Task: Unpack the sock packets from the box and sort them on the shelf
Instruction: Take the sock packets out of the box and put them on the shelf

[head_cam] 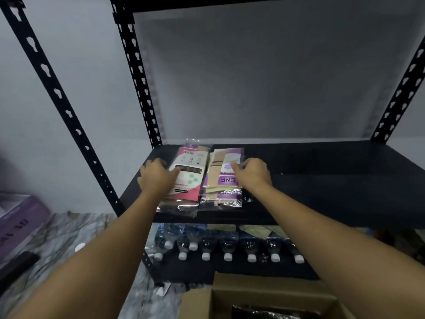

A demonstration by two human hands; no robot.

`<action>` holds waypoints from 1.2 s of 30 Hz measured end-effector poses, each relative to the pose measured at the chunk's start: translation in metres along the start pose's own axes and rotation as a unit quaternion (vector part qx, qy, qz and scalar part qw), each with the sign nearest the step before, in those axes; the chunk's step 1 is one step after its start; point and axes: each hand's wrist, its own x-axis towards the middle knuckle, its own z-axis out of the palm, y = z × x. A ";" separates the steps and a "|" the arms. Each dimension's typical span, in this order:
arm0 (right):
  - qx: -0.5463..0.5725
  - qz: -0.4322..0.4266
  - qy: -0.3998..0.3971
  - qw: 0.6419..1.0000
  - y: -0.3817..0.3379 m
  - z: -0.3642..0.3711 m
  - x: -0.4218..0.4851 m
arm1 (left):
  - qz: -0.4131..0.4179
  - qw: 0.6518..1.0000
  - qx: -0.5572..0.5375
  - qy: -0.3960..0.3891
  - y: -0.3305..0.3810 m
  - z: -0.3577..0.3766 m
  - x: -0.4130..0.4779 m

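left hand (156, 174) spread; right hand (253, 172) curled

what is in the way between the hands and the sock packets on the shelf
Nothing visible. The left hand rests against the pink packet stack and the right hand touches the purple packet stack, both stacks lying side by side on the black shelf.

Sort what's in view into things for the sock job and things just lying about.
For the job: pink packets, purple packets, black shelf under them, cardboard box below, left hand on the pink ones, right hand gripping the purple ones' edge.
Lying about: water bottles on the lower shelf, purple box on the floor, left.
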 end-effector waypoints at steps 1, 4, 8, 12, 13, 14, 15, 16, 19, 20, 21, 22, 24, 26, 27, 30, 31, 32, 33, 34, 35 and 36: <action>0.012 -0.013 0.009 1.000 0.004 -0.001 -0.004 | 0.017 0.999 -0.024 0.022 0.001 -0.001 -0.005; 0.032 -0.045 0.024 0.998 0.016 -0.011 -0.021 | 0.077 0.994 -0.063 0.044 0.008 -0.006 -0.031; 0.082 -0.103 0.014 0.991 0.033 -0.034 -0.062 | 0.198 0.972 -0.123 0.037 0.013 -0.008 -0.083; 0.122 -0.127 -0.067 0.982 0.062 -0.064 -0.103 | 0.262 0.945 -0.191 -0.053 0.012 -0.002 -0.148; 0.118 -0.122 -0.091 0.981 0.072 -0.071 -0.113 | 0.266 0.940 -0.198 -0.080 0.010 0.003 -0.162; 0.108 -0.118 -0.113 0.981 0.082 -0.079 -0.122 | 0.266 0.936 -0.201 -0.110 0.008 0.009 -0.176; 0.097 -0.112 -0.135 0.980 0.094 -0.085 -0.132 | 0.262 0.934 -0.199 -0.140 0.005 0.016 -0.189; 0.088 -0.103 -0.159 0.978 0.106 -0.091 -0.140 | 0.256 0.933 -0.192 -0.167 0.003 0.023 -0.203; 0.067 -0.066 -0.215 0.972 0.148 -0.097 -0.163 | 0.231 0.929 -0.167 -0.235 -0.009 0.050 -0.239; 0.061 -0.051 -0.221 0.972 0.164 -0.096 -0.170 | 0.230 0.925 -0.153 -0.259 -0.014 0.061 -0.249; 0.054 -0.040 -0.227 0.971 0.180 -0.096 -0.176 | 0.231 0.922 -0.137 -0.279 -0.018 0.072 -0.257; 0.042 -0.030 -0.236 0.970 0.197 -0.094 -0.181 | 0.231 0.920 -0.119 -0.294 -0.024 0.083 -0.264; 0.017 -0.012 -0.254 0.967 0.227 -0.089 -0.189 | 0.222 0.919 -0.091 -0.313 -0.032 0.103 -0.275; -0.002 0.003 -0.267 0.964 0.251 -0.083 -0.196 | 0.210 0.919 -0.078 -0.323 -0.039 0.122 -0.283; -0.010 0.012 -0.277 0.961 0.262 -0.079 -0.199 | 0.201 0.918 -0.077 -0.335 -0.042 0.132 -0.286; -0.030 0.032 -0.306 0.951 0.292 -0.063 -0.205 | 0.187 0.909 -0.070 -0.366 -0.056 0.164 -0.296; -0.038 0.031 -0.312 0.949 0.301 -0.056 -0.206 | 0.187 0.906 -0.060 -0.374 -0.062 0.176 -0.298; -0.044 0.030 -0.317 0.947 0.310 -0.050 -0.206 | 0.189 0.904 -0.046 -0.381 -0.068 0.188 -0.300; -0.047 0.029 -0.320 0.946 0.318 -0.043 -0.206 | 0.192 0.901 -0.030 -0.387 -0.074 0.200 -0.301; -0.045 0.033 -0.323 0.945 0.326 -0.036 -0.206 | 0.196 0.898 -0.014 -0.395 -0.080 0.213 -0.301; -0.038 0.038 -0.326 0.944 0.334 -0.029 -0.206 | 0.199 0.893 0.002 -0.404 -0.086 0.226 -0.302; -0.032 0.045 -0.328 0.943 0.342 -0.021 -0.205 | 0.200 0.888 0.020 -0.414 -0.092 0.238 -0.302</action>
